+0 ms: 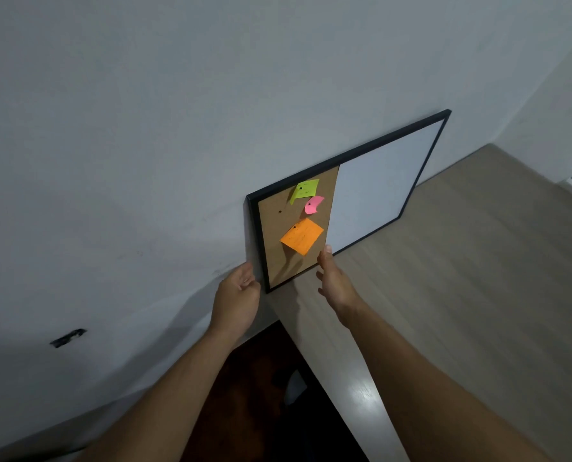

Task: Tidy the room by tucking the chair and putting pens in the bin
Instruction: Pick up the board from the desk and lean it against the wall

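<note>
No chair, pen or bin shows in the head view. A black-framed board [374, 191], half cork and half whiteboard, leans against the wall on a light wooden desk [461, 295]. My left hand [236, 300] is beside the board's lower left corner, fingers loosely curled, touching or nearly touching the frame. My right hand [333, 283] reaches toward the board's bottom edge with fingers extended and apart, holding nothing.
Green [304, 190], pink [313, 205] and orange [302, 235] sticky notes are pinned to the cork half. The grey wall [144, 145] fills the left. A dark floor [261, 411] lies below the desk's left edge. A dark mark [68, 337] is on the wall.
</note>
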### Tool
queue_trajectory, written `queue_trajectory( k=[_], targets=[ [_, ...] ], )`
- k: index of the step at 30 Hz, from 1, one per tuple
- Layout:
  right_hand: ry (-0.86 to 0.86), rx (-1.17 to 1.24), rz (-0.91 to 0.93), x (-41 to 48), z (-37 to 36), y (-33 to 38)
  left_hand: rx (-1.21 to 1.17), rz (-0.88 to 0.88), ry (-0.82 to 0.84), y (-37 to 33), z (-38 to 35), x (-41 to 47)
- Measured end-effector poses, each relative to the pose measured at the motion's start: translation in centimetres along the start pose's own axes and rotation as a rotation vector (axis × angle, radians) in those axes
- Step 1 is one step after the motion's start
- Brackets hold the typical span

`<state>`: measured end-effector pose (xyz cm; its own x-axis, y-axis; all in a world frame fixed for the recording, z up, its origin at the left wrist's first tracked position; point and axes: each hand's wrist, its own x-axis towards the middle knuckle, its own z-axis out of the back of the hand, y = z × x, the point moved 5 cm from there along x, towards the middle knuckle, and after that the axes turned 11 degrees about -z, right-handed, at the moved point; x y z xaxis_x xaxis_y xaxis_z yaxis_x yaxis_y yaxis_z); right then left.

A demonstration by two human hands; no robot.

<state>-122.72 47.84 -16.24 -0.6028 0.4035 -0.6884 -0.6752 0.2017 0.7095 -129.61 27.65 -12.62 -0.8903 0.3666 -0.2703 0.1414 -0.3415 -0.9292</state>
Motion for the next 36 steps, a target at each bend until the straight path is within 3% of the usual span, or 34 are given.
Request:
queue_trajectory(
  k=[11, 22, 36],
  targets=[
    [-0.096, -0.007, -0.003, -9.1, 4.0, -3.6, 0.020, -0.020, 0.067, -1.3, -0.3, -6.4],
    [-0.240, -0.060, 0.060, -24.0, 11.7, -9.7, 0.093, -0.124, 0.269, -4.8, -4.2, -17.9],
    [-0.392, -0.062, 0.080, -43.8, 21.2, -27.2, 0.314, -0.292, 0.553, -3.9, -14.1, -38.0]
  ],
)
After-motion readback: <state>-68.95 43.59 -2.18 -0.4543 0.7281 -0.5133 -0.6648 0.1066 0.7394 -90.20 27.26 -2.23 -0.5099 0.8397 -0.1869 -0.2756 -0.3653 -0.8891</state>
